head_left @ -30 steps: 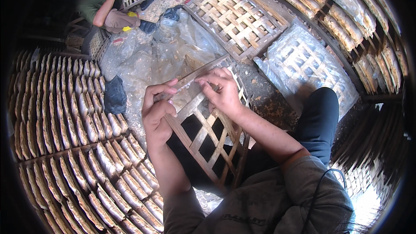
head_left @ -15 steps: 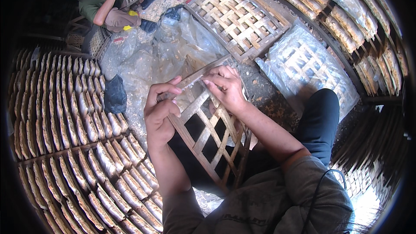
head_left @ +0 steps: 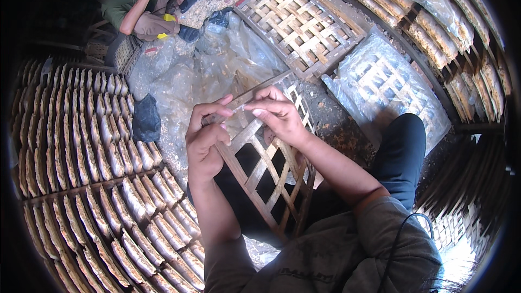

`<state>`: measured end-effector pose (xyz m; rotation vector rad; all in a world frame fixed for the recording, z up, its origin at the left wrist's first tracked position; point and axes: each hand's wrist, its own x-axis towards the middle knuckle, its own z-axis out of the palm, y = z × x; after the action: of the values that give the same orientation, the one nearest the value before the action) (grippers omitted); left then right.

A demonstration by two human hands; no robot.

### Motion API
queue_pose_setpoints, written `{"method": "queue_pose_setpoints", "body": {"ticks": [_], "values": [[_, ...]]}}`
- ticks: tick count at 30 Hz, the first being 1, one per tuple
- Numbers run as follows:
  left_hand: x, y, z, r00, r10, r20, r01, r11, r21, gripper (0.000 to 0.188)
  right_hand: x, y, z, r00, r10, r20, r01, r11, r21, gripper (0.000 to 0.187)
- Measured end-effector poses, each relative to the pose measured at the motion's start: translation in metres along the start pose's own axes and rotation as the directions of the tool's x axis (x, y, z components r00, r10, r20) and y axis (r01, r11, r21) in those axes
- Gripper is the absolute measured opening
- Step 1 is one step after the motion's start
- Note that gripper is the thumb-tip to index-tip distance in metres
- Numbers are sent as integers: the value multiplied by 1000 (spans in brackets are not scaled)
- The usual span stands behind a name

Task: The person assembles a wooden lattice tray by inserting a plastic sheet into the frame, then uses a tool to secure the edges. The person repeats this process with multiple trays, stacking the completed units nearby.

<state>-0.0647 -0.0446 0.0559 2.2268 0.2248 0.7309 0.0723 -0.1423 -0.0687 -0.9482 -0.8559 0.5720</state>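
Observation:
A woven bamboo rack [head_left: 254, 172] with a wooden frame and open diamond-shaped gaps leans tilted across my lap. My left hand [head_left: 208, 133] is closed on its far left corner, thumb and fingers either side of the frame. At the far edge, close to the left fingertips, my right hand [head_left: 279, 116] pinches a small whitish strip [head_left: 239, 109] lying along the wood. Whether that strip is loose or fixed to the frame, I cannot tell.
Rows of long whitish-brown slabs [head_left: 81, 130] stand at left; similar ones [head_left: 429, 35] fill the right. Another woven rack [head_left: 301, 27] and a plastic-covered one [head_left: 388, 84] lie ahead. Plastic sheeting [head_left: 217, 59] and a dark bag [head_left: 145, 119] cover the floor. A person [head_left: 122, 8] sits at far left holding a rack.
My right hand has slid left along the rack's far edge, nearer my left fingertips. My left hand keeps its grip. The other person's rack has turned more edge-on.

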Motion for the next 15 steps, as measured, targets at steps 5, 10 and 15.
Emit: {"method": "queue_pose_setpoints", "body": {"ticks": [5,10,15], "values": [[0,-3,1,1000,-1,-17,1,1000,-7,26,3,-7,-1,981,192,-29,-189,977,97,20],[0,-4,1,1000,9,-20,-9,1000,-10,25,2,-4,12,953,259,-158,-260,965,16,20],[2,-2,4,1000,1,-12,-1,1000,17,25,5,-11,26,947,232,-223,-237,972,5,14]]}}
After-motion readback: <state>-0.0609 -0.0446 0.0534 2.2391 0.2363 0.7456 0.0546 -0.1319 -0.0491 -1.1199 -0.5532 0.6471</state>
